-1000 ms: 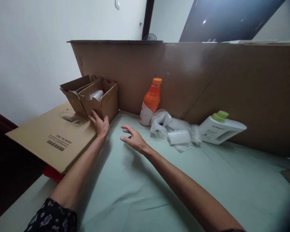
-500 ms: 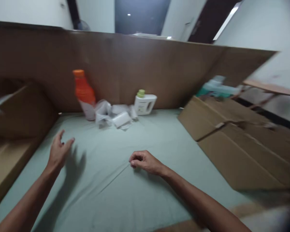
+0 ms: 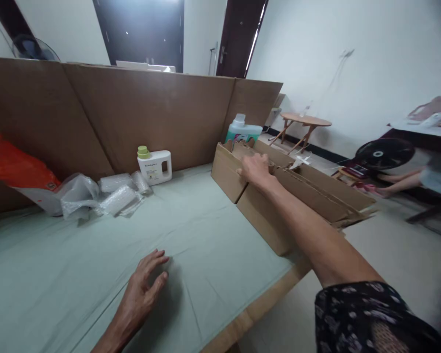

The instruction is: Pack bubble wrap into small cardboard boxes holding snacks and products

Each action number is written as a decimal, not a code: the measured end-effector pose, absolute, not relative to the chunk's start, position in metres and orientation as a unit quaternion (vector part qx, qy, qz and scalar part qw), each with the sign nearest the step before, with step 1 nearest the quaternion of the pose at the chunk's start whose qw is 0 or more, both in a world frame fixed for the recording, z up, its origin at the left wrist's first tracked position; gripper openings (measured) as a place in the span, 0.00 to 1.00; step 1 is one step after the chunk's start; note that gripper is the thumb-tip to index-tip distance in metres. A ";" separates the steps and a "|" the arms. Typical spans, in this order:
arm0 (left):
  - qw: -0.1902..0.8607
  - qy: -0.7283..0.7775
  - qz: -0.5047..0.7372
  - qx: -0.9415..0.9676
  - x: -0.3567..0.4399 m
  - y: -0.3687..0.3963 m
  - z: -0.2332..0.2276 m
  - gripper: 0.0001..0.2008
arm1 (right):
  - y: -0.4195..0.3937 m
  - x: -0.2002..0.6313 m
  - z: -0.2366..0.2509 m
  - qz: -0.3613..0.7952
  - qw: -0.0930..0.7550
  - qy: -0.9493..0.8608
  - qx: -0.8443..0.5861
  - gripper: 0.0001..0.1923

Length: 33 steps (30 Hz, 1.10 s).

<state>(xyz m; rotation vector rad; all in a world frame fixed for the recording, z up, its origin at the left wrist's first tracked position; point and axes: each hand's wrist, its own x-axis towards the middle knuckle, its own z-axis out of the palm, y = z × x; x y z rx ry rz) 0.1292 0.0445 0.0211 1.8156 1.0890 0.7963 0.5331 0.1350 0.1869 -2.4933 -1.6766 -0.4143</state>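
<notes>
**Right hand on the flattened cartons, left hand resting on the sheet**

The person reaches out with the right hand (image 3: 255, 168) and lays it on the top edge of a stack of flattened cardboard boxes (image 3: 279, 206) lying at the right side of the green-sheeted bench (image 3: 206, 255). The fingers curl over the cardboard rim; from here I cannot tell whether they have actually closed on it or only rest there. The left hand (image 3: 143, 289) lies palm down on the sheet, fingers spread, holding nothing, well apart from the stack.

It looks to me like the step in hand is getting hold of 1 carton from the stack. The next move would call for a firm pinch on the upper sheet alone, so that the ones beneath stay put.

Behind the stack stands a teal bottle (image 3: 242, 130). Along the tall cardboard wall (image 3: 150, 113) sit a white jug with a green cap (image 3: 155, 166), a heap of bubble wrap (image 3: 110, 196) and an orange bottle (image 3: 18, 171).
</notes>
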 end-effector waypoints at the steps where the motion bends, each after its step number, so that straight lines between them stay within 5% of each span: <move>1: 0.426 0.436 0.319 0.726 0.132 0.043 0.023 0.18 | 0.144 0.536 0.186 -0.121 0.050 -0.557 -0.820 0.13; 7: 0.417 0.500 0.334 0.681 0.124 0.041 0.027 0.20 | 0.141 0.521 0.175 -0.094 0.040 -0.632 -0.768 0.13; 12: 0.412 0.587 0.359 0.597 0.114 0.049 0.033 0.35 | 0.102 0.475 0.168 -0.078 0.067 -0.739 -0.665 0.09; 18: 0.401 0.603 0.420 0.547 0.104 0.041 0.036 0.42 | 0.038 0.437 0.164 -0.001 0.316 -0.807 -0.499 0.04; 22: 0.414 0.595 0.414 0.550 0.101 0.040 0.031 0.44 | 0.013 0.453 0.131 0.017 0.470 -0.671 -0.573 0.15; 26: 0.429 0.540 0.436 0.578 0.121 0.062 0.025 0.43 | 0.029 0.453 0.074 0.176 0.412 -0.608 -0.655 0.27; 33: 0.418 0.525 0.478 0.567 0.121 0.055 0.016 0.33 | 0.043 0.389 0.042 0.268 0.355 -0.581 -0.682 0.25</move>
